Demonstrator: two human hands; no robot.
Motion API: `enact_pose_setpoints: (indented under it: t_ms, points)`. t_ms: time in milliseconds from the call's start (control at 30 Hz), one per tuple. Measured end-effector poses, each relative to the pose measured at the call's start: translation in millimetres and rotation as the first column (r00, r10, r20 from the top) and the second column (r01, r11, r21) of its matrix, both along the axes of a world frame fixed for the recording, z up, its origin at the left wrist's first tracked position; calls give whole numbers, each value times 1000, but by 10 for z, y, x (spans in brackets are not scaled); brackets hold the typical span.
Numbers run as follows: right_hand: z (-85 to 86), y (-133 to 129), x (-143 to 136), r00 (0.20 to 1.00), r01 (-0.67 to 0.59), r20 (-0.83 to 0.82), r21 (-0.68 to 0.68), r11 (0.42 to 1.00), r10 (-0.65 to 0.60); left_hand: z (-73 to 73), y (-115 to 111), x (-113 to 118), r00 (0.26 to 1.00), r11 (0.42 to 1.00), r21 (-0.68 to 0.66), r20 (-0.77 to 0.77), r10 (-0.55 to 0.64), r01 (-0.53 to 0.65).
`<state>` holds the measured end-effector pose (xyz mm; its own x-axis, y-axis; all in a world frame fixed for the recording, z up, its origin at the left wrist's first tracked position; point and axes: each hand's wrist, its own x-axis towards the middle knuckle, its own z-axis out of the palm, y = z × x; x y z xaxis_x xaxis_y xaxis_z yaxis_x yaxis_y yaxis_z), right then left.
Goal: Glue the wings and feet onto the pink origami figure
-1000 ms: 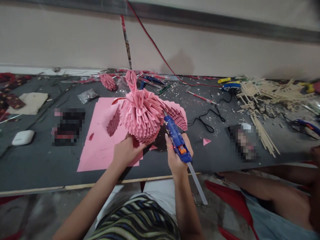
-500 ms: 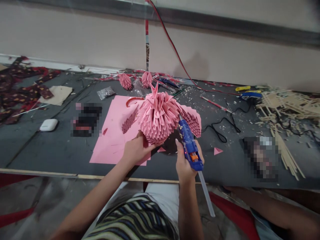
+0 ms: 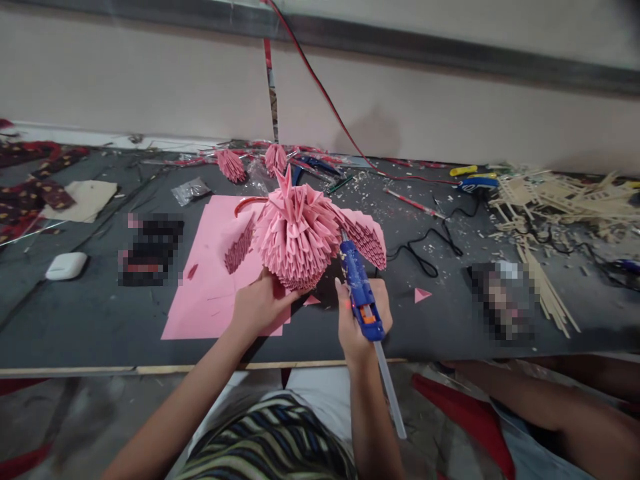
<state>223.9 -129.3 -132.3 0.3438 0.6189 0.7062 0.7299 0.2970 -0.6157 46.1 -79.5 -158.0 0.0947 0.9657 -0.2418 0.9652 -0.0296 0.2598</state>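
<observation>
A pink folded-paper bird [image 3: 300,237] built of many small triangular pieces stands in front of me, one wing on each side. My left hand [image 3: 260,303] grips it low on its near left side; some fingers are hidden behind the body. My right hand [image 3: 363,320] is wrapped round a blue hot glue gun [image 3: 356,273], whose nozzle points at the joint between body and right wing. A clear glue stick [image 3: 390,390] sticks out of the gun's back end. I cannot tell if the nozzle touches the paper.
Pink paper sheets [image 3: 200,293] lie under the bird's left side. Two small pink paper pieces [image 3: 231,165] stand behind. A white case [image 3: 67,266] lies left; wooden sticks [image 3: 547,293] and a black cord [image 3: 423,257] are right. Another person's arm [image 3: 530,397] shows lower right.
The whole view has shifted, so everything sits further left in the picture. Both hands keep their holds, and the glue gun stays by the right wing, turned slightly more upright.
</observation>
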Motion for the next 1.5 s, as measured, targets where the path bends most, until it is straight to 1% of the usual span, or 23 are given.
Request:
enact_pose_setpoints:
  t_ms: [100, 200, 300, 500, 633, 900, 1167, 1333, 1500]
  points:
    - [2, -14, 2, 1000, -9, -17, 1, 1000, 9, 16, 0, 8, 1000, 1000, -4, -9, 9, -9]
    - [7, -35, 9, 1000, 7, -22, 33, 999, -6, 10, -2, 7, 1000, 1000, -4, -12, 11, -11]
    - [49, -42, 12, 999, 3, -37, 57, 998, -1, -4, -4, 0, 1000, 1000, 0, -3, 12, -12]
    - [181, 10, -9, 986, -104, -129, 20, 994, 106, -9, -7, -4, 999, 1000, 21, 30, 16, -17]
    - [203, 36, -18, 975, -137, -178, -24, 990, 131, -6, -9, 1, 999, 999, 25, 44, 18, -19]
    - [177, 50, -1, 977, -126, -178, -51, 991, 115, -29, -4, 2, 999, 999, 20, 40, 26, -27]
    - [103, 46, -31, 979, -69, -199, -82, 994, 51, -17, -3, 0, 999, 999, -10, 17, 34, -34]
    - [100, 34, -27, 987, -19, -161, -93, 995, 3, -22, -3, -4, 999, 1000, 2, 24, 28, -28]
    - [109, 25, -32, 993, -3, -120, -97, 995, -9, -42, 2, -2, 1000, 1000, -1, 1, 26, -26]
